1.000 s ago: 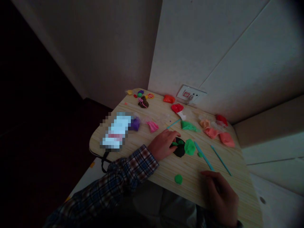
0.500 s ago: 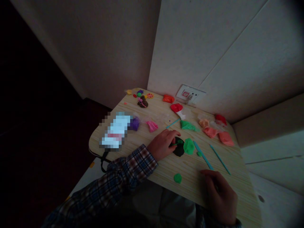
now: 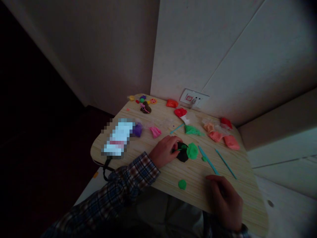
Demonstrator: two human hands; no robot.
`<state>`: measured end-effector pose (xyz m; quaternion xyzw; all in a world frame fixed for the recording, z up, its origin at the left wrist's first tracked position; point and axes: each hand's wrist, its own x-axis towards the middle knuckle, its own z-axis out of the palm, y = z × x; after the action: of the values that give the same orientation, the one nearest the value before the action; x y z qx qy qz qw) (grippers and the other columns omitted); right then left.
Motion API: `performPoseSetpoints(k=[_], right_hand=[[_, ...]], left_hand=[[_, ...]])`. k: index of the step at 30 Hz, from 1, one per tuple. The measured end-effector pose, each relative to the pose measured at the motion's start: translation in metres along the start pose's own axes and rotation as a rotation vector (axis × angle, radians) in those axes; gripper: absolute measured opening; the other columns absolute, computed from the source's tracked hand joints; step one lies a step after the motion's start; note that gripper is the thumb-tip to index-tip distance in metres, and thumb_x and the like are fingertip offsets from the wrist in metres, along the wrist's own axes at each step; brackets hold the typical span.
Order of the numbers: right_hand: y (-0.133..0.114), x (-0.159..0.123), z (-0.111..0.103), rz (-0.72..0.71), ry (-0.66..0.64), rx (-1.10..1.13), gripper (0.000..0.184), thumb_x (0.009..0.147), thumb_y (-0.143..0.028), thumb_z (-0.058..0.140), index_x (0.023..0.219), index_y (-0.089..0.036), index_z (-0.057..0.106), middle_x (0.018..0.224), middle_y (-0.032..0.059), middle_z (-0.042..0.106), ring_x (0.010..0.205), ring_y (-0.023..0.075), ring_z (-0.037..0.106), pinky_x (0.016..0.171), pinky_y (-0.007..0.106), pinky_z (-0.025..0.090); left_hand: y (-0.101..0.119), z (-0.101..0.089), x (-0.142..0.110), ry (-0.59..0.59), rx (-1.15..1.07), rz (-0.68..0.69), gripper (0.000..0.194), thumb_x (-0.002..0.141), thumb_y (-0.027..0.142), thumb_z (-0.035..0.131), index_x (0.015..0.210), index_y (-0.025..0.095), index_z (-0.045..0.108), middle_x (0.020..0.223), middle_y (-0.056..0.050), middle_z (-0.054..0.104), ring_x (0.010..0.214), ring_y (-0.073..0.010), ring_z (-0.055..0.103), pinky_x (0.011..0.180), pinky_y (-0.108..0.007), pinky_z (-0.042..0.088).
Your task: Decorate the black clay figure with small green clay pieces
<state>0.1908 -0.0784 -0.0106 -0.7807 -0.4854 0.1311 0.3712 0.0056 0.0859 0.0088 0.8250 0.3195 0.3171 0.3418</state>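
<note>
Clay [image 3: 182, 156], flat and black, lies on the table [image 3: 194, 173] in the head view. At its nine o'clock, the left hand [image 3: 164, 151] bends its fingers over the edge. A wavy green disc [image 3: 192, 151] meets it toward three; a smaller green round [image 3: 182, 184] sits apart at six. Between four and five, the right hand [image 3: 226, 200] curls loosely. Dim light leaves either hand's grip uncertain.

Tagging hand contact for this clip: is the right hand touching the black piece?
No: the left hand is at the black piece, while the right hand is apart from it.
</note>
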Motion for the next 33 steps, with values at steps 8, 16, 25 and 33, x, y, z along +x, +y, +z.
performPoseSetpoints(k=[8,16,25,33], right_hand=[[0.005,0.002,-0.001,-0.039,-0.015,0.013,0.026,0.082,-0.042,0.049,0.083,-0.020,0.063,0.076,0.0039,0.065,0.068,0.0189,0.058,0.058,0.026,0.042],[0.003,0.002,0.001,-0.025,0.005,0.042,0.024,0.082,-0.040,0.049,0.083,-0.021,0.063,0.077,0.0028,0.064,0.068,0.0173,0.058,0.061,0.025,0.043],[0.016,0.002,0.000,-0.040,-0.031,0.017,0.030,0.081,-0.047,0.050,0.084,-0.022,0.065,0.074,0.0018,0.067,0.063,0.0169,0.060,0.055,0.024,0.044],[0.013,0.002,0.002,-0.078,-0.015,0.066,0.026,0.083,-0.043,0.048,0.084,-0.022,0.064,0.077,0.0014,0.066,0.069,0.0163,0.061,0.060,0.023,0.045]], left_hand=[[-0.001,-0.003,-0.005,0.017,0.008,-0.018,0.041,0.070,0.014,0.071,0.107,0.017,0.052,0.079,0.001,0.057,0.077,-0.0164,0.053,0.077,-0.031,0.045],[-0.004,-0.005,-0.007,0.025,0.077,-0.002,0.032,0.068,0.017,0.074,0.096,0.014,0.058,0.081,-0.002,0.059,0.080,-0.0177,0.054,0.077,-0.031,0.044],[0.000,0.001,-0.002,0.038,0.135,-0.026,0.036,0.066,0.026,0.076,0.095,0.016,0.059,0.096,-0.006,0.055,0.097,-0.0224,0.051,0.087,-0.036,0.044],[0.005,0.014,0.008,0.064,0.136,0.078,0.032,0.069,0.028,0.072,0.096,0.018,0.059,0.106,-0.008,0.053,0.104,-0.0240,0.047,0.092,-0.040,0.041]])
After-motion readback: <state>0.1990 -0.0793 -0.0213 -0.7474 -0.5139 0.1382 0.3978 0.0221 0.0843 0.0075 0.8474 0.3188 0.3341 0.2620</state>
